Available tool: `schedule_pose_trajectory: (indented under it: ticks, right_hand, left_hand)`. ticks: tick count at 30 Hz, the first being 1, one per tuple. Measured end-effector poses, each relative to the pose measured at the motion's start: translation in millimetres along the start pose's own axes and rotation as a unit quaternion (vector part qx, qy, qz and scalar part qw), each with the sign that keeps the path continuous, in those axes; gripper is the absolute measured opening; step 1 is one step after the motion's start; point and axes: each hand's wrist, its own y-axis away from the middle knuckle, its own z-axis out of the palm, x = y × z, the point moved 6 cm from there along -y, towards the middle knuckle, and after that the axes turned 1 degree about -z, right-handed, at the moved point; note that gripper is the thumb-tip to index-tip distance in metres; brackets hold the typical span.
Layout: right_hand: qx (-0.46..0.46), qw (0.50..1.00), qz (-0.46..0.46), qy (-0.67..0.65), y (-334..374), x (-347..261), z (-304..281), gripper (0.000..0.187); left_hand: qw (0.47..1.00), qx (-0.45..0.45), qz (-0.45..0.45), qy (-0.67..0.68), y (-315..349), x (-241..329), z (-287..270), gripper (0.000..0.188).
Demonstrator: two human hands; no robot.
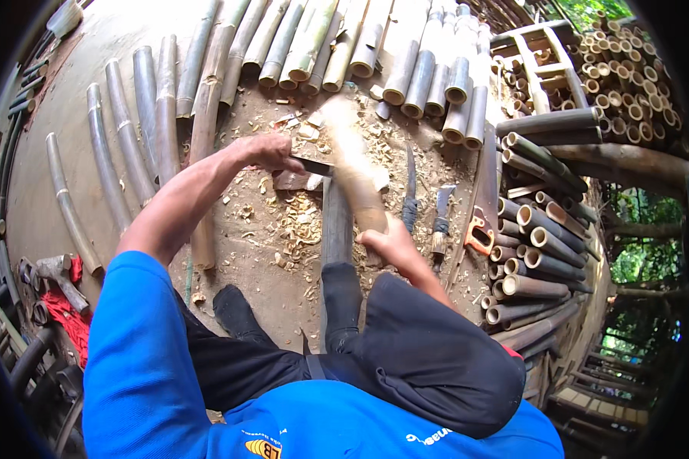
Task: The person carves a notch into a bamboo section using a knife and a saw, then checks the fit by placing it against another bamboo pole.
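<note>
My left hand (272, 151) is closed around the handle of a dark-bladed knife (312, 165), whose blade reaches right to the far end of a dark bamboo pole (336, 218). The handle is mostly hidden by the fingers. That pole lies lengthwise in front of me, with my right foot (340, 298) on its near part. Beside it, my right hand (389, 243) grips the near end of a thick, pale club-like piece (360, 191). Its far end is smeared by motion, so I cannot tell whether it is wood or bamboo.
Wood shavings (302, 226) litter the ground. Right of the pole lie a long knife (411, 183), a shorter knife (441, 222) and an orange-handled saw (479, 232). Bamboo poles (306, 46) line the far side; cut lengths (540, 260) are stacked right. A hammer (61, 279) lies left.
</note>
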Motion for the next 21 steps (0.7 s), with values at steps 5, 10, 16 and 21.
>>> schedule_pose_trajectory:
  ticks: [5,10,16,21]
  right_hand:
    - [-0.094,0.966,0.020,-0.241,10.8,-95.3,-44.1,0.064]
    - [-0.106,0.933,-0.105,-0.326,4.7,-102.0,-74.6,0.076]
    - [-0.024,0.938,0.006,-0.346,-51.0,-58.8,-66.9,0.054]
    - [-0.042,0.937,0.091,-0.334,-48.9,1.8,-39.3,0.068]
  left_hand:
    - [0.992,-0.074,-0.096,0.035,22.1,-34.4,11.9,0.057]
    - [0.987,-0.129,-0.047,0.082,8.0,-27.5,13.7,0.050]
    - [0.993,-0.117,0.008,0.021,7.4,-9.6,10.6,0.052]
    - [0.988,-0.154,-0.010,-0.019,10.7,-13.2,6.4,0.048]
